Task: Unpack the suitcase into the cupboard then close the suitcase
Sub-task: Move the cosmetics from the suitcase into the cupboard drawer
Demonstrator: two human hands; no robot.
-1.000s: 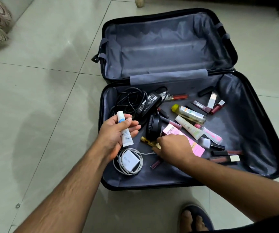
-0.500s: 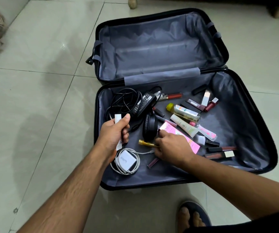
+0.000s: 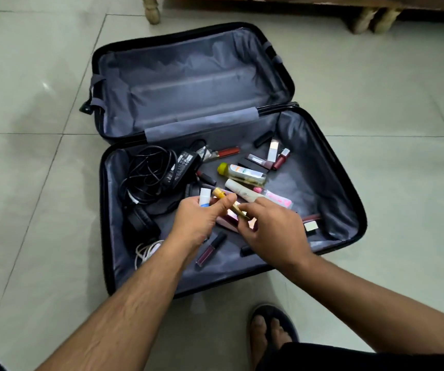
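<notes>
The black suitcase lies open on the floor, its grey-lined lid empty. Over the near half, my left hand grips a white tube with a blue band, and its thumb presses on a gold tube. My right hand pinches the lower end of that gold tube. Under the hands lies a pink box, mostly hidden. Around them are a black charger with cables, headphones, a white cable, a dark lip gloss, a yellow-capped bottle and several other cosmetics.
Pale floor tiles surround the suitcase. Wooden furniture legs stand beyond the lid, with more legs at the back right. My foot in a dark sandal is just in front of the suitcase.
My right hand has lifted the gold tube off the suitcase floor and brought it to my left hand, which moved right with the white tube. The view has tilted up slightly.
</notes>
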